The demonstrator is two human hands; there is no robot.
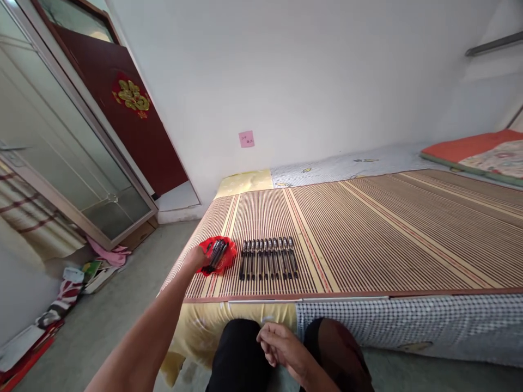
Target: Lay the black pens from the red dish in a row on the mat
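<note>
My left hand (196,257) reaches over the left rim of a red scalloped dish (231,251), by the pens (219,253) lying in it. Its fingertips are small and partly hidden, so whether they grip a pen cannot be made out. Right of the dish, several black capped pens (267,258) lie side by side in a neat row on the striped mat. Near my knees, below the bed's edge, my right hand (280,345) is loosely closed, its fingers curled with nothing seen in them.
The striped mat (368,234) covers the bed, whose front edge runs just beyond my knees. A pink note (246,139) is stuck on the wall. At the far right lies an orange-edged cushion (461,147). A glazed door (77,125) stands at the left.
</note>
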